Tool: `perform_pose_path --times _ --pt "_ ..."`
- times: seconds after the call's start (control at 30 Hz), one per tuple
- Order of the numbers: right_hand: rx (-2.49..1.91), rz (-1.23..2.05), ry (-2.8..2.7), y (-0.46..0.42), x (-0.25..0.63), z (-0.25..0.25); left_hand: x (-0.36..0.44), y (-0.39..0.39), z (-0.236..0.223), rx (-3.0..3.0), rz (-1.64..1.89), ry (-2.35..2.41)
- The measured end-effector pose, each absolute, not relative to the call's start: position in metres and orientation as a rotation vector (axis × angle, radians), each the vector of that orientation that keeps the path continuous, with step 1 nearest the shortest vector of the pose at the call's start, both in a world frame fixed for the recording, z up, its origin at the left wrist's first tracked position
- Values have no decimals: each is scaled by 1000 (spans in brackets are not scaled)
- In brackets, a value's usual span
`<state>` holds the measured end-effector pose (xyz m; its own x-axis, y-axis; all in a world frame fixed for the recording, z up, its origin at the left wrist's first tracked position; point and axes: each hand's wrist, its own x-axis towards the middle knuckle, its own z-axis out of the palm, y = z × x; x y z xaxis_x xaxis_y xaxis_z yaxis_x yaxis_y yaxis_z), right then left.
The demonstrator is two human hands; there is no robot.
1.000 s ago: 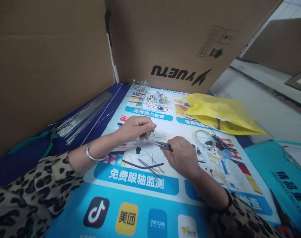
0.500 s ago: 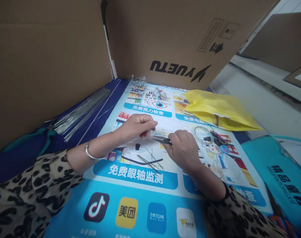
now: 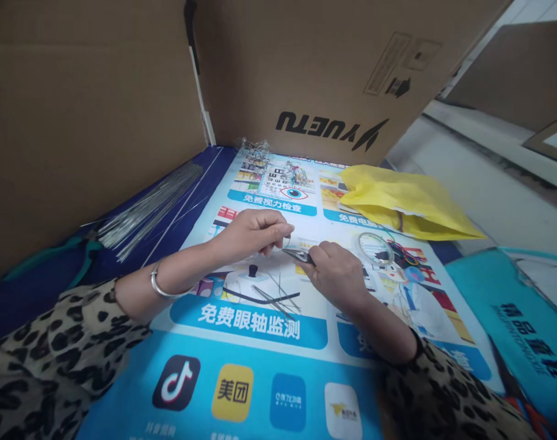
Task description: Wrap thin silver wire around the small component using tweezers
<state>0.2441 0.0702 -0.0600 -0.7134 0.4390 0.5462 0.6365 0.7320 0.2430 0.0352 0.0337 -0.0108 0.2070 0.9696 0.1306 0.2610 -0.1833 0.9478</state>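
Note:
My left hand [image 3: 250, 233] pinches a small clear beaded piece [image 3: 278, 247] above a printed poster [image 3: 260, 391] that covers the table. My right hand [image 3: 338, 275] is closed around small dark pliers [image 3: 297, 255], whose tips point left and meet the clear piece at my left fingertips. Just below the hands, several short cut wires [image 3: 278, 299] lie loose on the poster. A silver bangle [image 3: 157, 287] circles my left wrist. Both sleeves are leopard print.
A bundle of long silver wires [image 3: 145, 208] lies at the left beside teal-handled pliers [image 3: 83, 260]. Cardboard walls [image 3: 90, 110] enclose the back and left. A yellow bag [image 3: 407, 205], a clear tape roll [image 3: 374, 247], coloured bands [image 3: 404, 253] and a teal bag [image 3: 521, 330] sit right.
The pliers have shifted slightly left and up, closer to my left fingertips. The view has dipped a little; both hands stay in about the same place.

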Motion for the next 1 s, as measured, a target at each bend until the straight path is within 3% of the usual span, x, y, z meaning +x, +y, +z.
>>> perform_pose_path --times 0.73,1.0 --pt "-785 -405 -2552 61 239 -58 39 32 -5 1901 912 1126" --pt "-820 -422 -2527 64 242 -59 30 36 -5 1720 855 1008"
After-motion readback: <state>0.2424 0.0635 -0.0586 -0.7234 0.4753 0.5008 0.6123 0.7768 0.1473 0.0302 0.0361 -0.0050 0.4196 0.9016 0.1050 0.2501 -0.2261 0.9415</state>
